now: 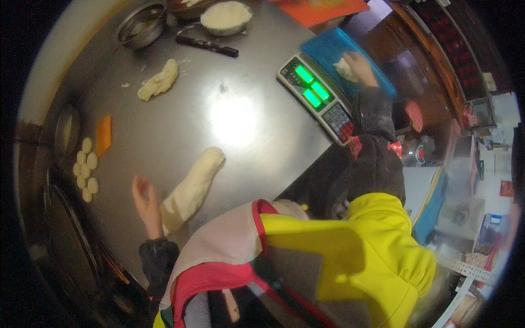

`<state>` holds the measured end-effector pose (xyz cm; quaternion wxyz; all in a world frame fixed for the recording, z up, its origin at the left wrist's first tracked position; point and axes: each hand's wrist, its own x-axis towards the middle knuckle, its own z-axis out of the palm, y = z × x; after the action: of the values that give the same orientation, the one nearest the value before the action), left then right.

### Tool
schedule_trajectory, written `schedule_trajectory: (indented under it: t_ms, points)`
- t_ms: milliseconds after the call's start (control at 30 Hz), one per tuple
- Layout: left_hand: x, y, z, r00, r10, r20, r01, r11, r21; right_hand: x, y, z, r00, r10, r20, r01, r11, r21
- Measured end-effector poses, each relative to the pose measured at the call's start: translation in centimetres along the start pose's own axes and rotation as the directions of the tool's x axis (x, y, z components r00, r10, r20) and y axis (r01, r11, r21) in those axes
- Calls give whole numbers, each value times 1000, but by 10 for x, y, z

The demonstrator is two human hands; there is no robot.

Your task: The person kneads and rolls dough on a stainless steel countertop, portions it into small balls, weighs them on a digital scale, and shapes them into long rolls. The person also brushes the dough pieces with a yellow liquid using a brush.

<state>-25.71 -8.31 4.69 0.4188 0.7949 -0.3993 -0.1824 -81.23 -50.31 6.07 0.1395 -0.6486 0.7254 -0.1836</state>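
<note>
My right hand [361,67] is at the blue tray [320,43] of a digital scale [316,98], its fingers on a lump of pale dough [345,70]. Green displays glow on the scale. At the lower left, my left hand [148,205] has its fingers apart and holds nothing. Right beside it a thick log of dough [195,186] lies on the metal table [262,164]. A smaller, uneven strip of dough [159,80] lies farther back. Several small round dough pieces [85,170] are grouped at the left, by an orange scraper [103,134].
At the back stand a metal bowl [141,26] and a bowl of white, flour-like stuff [226,18], with a dark bar-shaped tool [207,46] in front. A large round dark pan or griddle [69,233] is at the lower left.
</note>
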Motion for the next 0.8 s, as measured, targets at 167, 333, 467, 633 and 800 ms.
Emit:
schedule_trajectory:
  t_ms: [167, 333, 467, 633, 800]
  points:
    - [-5, -3, 1, 1000, 8, 16, -8, 1000, -23, 0, -1, 7, 1000, 1, 31, 1, 998, -70]
    - [-10, -4, 0, 1000, 11, 8, -10, 1000, -16, -29, -28, 13, 997, -73, -9, 68, 955, -290]
    - [-11, 2, 9, 1000, 18, 17, -17, 999, -44, -14, 12, 20, 995, -97, 21, 98, 931, -352]
    - [-1, 26, 19, 994, 22, 106, -9, 992, -123, -14, -40, -10, 947, -152, 284, -93, 716, 692]
    - [22, 120, 78, 846, 256, 467, -63, 919, -389, -120, -174, 9, 795, -572, 201, -234, 17, 972]
